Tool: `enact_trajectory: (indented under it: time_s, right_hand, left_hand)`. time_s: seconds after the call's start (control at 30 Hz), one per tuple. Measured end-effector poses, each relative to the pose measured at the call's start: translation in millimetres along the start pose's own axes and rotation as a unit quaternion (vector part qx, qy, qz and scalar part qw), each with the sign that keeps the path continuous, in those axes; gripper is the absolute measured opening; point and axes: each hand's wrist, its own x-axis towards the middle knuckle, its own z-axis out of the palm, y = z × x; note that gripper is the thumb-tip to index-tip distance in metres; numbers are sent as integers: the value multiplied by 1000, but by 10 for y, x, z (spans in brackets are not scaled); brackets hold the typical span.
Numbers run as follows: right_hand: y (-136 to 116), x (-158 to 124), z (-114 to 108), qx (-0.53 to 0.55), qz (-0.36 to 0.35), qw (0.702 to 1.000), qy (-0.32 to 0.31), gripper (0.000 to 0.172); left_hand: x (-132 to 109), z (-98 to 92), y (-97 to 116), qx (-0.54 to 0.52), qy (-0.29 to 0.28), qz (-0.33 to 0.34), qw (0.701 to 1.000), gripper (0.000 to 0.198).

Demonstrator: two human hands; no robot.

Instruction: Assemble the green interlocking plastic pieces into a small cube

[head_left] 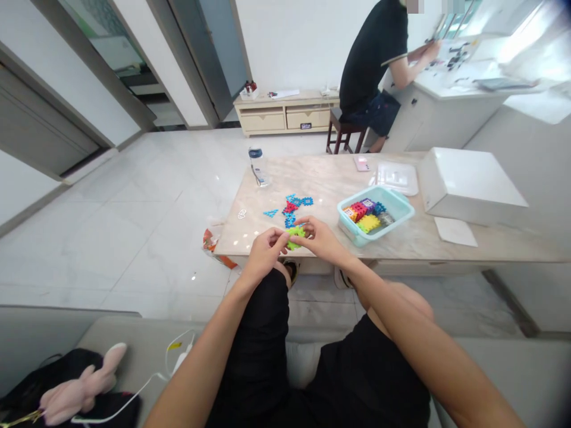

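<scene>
A long, pale marble-topped low table (414, 238) spans the middle of the view above a glossy white tiled floor (134, 226). On the table's right end rests a large white rectangular box (468, 184), with a sheet of white paper (455, 232) just in front of it. Left of the box lies a clear plastic lid (397, 176), and near this a turquoise plastic bin (392, 223) holding red, purple, blue and yellow-green interlocking plastic tiles (368, 215). Behind the table, a second person in a black shirt (375, 53) sits on a dark wooden stool (343, 134) at a white counter (446, 95). A clear water bottle with a dark cap (259, 166) stands near the table's far left edge. A flat cluster of blue and red toothed plastic pieces (293, 207) lies at the table's centre. At the near table edge, the left hand (265, 249) and right hand (321, 238) meet over a small bright green toothed plastic tile (294, 236); the fingers of both hands are pressed onto it from either side, pinching it between them, just in front of the blue and red cluster. In the lower left corner, a pink plush toy (80, 389) lies on a dark bag (66, 365), beside a white charging cable (176, 359).
</scene>
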Motion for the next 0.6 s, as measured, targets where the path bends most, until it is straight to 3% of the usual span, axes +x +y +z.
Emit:
enact_trajectory:
  time_s: [0.1,0.23,0.43,0.6]
  right_hand:
    - [9,1,-29,5,-3,1000,9,55]
    - [37,-14,-75,-8,-11,1000,18,43]
    - [78,-21,-82,-14,-14,1000,9,25]
    - [30,-8,-84,-26,-30,998,39,22]
  left_hand:
    - [-8,-76,-4,13,19,3,1000,47]
    - [-40,-130,-8,23,27,6,999,46]
    - [-63,-82,3,-3,25,18,1000,45]
    - [-59,-67,29,-12,24,22,999,45]
